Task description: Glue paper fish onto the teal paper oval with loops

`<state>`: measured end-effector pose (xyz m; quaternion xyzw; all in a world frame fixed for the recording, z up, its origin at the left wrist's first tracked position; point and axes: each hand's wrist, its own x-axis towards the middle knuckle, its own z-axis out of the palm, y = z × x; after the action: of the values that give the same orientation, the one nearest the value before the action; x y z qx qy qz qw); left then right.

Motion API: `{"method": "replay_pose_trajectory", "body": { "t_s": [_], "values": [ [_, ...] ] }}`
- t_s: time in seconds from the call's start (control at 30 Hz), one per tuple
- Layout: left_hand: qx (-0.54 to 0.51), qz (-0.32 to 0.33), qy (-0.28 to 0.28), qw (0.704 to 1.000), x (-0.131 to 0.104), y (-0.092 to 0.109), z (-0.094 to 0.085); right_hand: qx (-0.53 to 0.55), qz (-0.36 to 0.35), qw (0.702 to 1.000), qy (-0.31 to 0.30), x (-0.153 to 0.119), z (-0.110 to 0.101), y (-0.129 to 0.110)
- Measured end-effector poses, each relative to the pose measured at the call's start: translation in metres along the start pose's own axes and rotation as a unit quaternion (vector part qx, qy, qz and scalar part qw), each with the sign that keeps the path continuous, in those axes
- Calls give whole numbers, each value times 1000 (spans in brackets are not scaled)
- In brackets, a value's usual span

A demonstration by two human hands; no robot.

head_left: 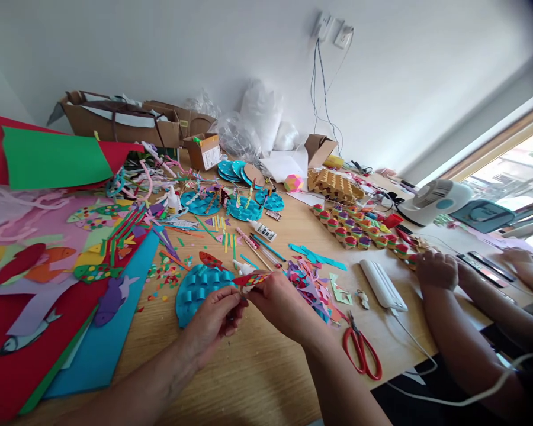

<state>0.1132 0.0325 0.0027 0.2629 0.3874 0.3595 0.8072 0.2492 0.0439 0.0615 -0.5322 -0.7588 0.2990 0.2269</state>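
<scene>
Both of my hands meet over the front of the table around a small red paper fish [252, 279] with coloured dots. My left hand [217, 319] pinches its lower edge, while my right hand [279, 303] grips it from the right, its fingers partly hidden. Just behind them lies a round blue disc [195, 296] with curled paper loops on it. Another red paper fish [210, 260] stands at the disc's far edge. A white glue nozzle [242, 267] shows behind the held fish. Paper scraps [304, 284] are heaped right of my right hand.
Red-handled scissors [362, 349] and a white power strip [383, 285] lie to the right. Coloured sheets with paper fish [111, 302] cover the left. A glue bottle [263, 229] lies behind the disc. Another person's hands [437, 269] rest at the right near painted egg cartons [346, 228].
</scene>
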Motion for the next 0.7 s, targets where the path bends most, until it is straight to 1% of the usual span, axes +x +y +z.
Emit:
{"method": "replay_pose_trajectory", "body": {
  "t_s": [0.07, 0.1, 0.17, 0.23, 0.3, 0.4, 0.47, 0.5, 0.53, 0.6, 0.63, 0.67, 0.7],
  "values": [
    [2, -1, -7, 1000, -1, -3, 0, 16, 33, 999, -4, -4, 2, 2],
    [7, -2, -8, 1000, -1, -3, 0, 28, 48, 998, 6, -6, 4, 4],
    [22, -4, -7, 1000, -2, -4, 1, 69, 75, 994, 51, -10, 10, 8],
    [31, 1, -10, 999, -2, -4, 2, 137, 93, 981, 97, -12, 18, 13],
    [46, 14, -25, 999, -1, -6, 2, 216, 104, 964, 117, -13, 24, 18],
    [142, 17, -45, 989, -2, -7, -7, 288, 117, 940, 141, -8, 23, 25],
    [230, 31, -36, 972, -4, -1, -19, 298, 131, 931, 167, -2, 17, 29],
    [258, 48, -23, 965, -6, 4, -27, 300, 138, 928, 174, 2, 13, 32],
    [315, 108, 12, 943, -8, 11, -36, 303, 143, 926, 173, 7, 10, 34],
    [396, 231, 88, 884, -12, 29, -56, 311, 148, 926, 156, 16, 7, 40],
    [411, 270, 123, 862, -12, 39, -65, 311, 149, 927, 147, 21, 7, 42],
    [410, 296, 155, 849, -10, 47, -73, 307, 150, 930, 138, 26, 9, 45],
    [409, 305, 174, 842, -7, 55, -81, 300, 149, 933, 131, 30, 12, 48]
  ]
}}
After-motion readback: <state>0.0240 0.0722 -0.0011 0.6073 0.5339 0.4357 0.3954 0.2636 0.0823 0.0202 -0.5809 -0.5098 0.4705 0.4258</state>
